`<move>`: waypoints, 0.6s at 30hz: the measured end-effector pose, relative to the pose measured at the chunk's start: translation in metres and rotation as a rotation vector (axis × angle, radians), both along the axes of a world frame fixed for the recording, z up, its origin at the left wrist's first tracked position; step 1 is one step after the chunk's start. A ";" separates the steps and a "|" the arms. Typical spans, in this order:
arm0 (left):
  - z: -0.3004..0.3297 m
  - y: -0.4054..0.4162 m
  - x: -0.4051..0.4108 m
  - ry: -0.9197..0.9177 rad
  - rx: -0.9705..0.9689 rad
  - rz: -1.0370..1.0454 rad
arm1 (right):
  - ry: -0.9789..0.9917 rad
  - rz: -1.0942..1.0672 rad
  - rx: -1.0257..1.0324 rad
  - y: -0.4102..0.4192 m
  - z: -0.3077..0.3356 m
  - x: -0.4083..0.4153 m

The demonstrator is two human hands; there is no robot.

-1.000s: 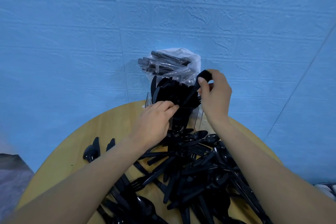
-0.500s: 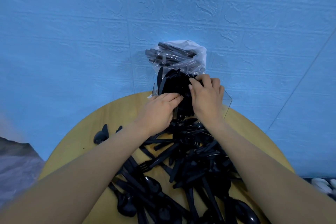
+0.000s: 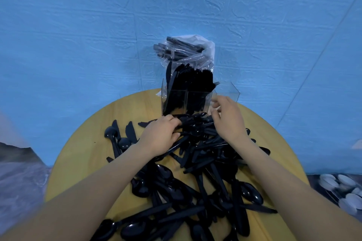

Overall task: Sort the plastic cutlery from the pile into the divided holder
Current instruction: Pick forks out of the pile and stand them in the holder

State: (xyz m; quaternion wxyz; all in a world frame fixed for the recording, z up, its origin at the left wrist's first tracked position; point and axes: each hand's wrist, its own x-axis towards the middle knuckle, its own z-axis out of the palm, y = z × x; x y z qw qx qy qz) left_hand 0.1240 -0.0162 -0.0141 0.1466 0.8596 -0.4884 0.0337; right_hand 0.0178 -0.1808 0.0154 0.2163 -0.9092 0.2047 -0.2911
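Observation:
A clear divided holder (image 3: 176, 101) stands at the far edge of the round wooden table (image 3: 82, 162). Its left and middle compartments are packed with upright black cutlery; the right compartment (image 3: 228, 92) looks empty. A big pile of black plastic spoons, forks and knives (image 3: 205, 172) covers the table in front of it. My left hand (image 3: 160, 137) lies on the pile's far end, fingers curled round a black piece (image 3: 186, 121) whose type I cannot tell. My right hand (image 3: 227, 121) hovers just right of it near the holder's base, fingers loosely spread and holding nothing.
A clear plastic bag (image 3: 195, 51) with more black cutlery leans on the blue wall behind the holder. A few spoons and knives (image 3: 119, 137) lie apart at the left. White spoons (image 3: 344, 190) lie off the table at the lower right.
My right hand dropped from the holder's top, where it held a black piece, to the pile, and holds nothing. My left hand moved from the holder's front onto the pile.

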 end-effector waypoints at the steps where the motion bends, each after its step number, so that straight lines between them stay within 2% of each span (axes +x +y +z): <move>1: -0.002 -0.002 0.000 -0.024 0.027 0.006 | 0.043 0.008 -0.005 0.001 0.000 -0.001; 5: -0.006 -0.006 -0.003 -0.044 0.025 0.018 | 0.187 0.032 0.029 0.010 -0.009 -0.015; 12: 0.010 0.003 -0.008 0.205 -0.275 0.144 | 0.223 0.003 0.062 0.014 -0.020 -0.027; 18: 0.024 0.020 -0.017 0.362 -0.333 0.155 | 0.502 0.013 0.021 0.024 -0.015 -0.016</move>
